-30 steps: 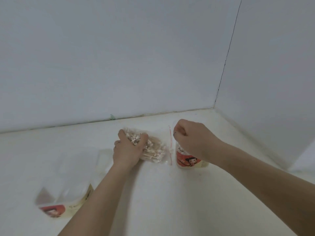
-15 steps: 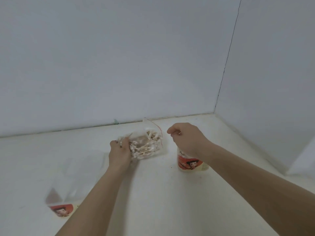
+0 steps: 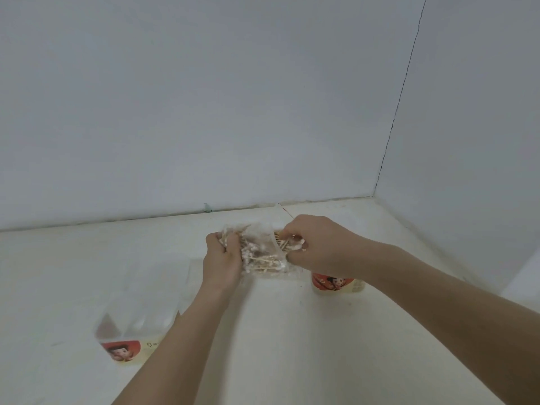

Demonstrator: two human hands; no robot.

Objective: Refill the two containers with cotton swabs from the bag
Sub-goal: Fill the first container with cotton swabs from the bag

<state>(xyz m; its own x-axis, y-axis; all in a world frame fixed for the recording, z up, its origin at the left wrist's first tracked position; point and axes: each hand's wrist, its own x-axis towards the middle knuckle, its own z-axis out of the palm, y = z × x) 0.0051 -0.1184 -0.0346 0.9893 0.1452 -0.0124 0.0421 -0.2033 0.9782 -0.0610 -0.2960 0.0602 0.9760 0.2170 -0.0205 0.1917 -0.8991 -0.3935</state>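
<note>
Between both hands' curled fingers (image 3: 219,244), clear bag (image 3: 263,252) of cotton swabs (image 3: 260,260), pinched at either end.

white table (image 3: 292,361); grey walls (image 3: 204,97); corner seam (image 3: 400,103)

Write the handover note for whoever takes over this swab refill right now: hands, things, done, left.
Left hand: grips the closed end of the bag, held above the table.
Right hand: fingers curled at the bag's open end, pinching cotton swabs.
Right container: stands under the right wrist, mostly hidden; fill level cannot be told.
Left container: near the left forearm, clear top, looks unfilled.
Done: bag opened, swabs being drawn out.
Left: fill both containers.
</note>
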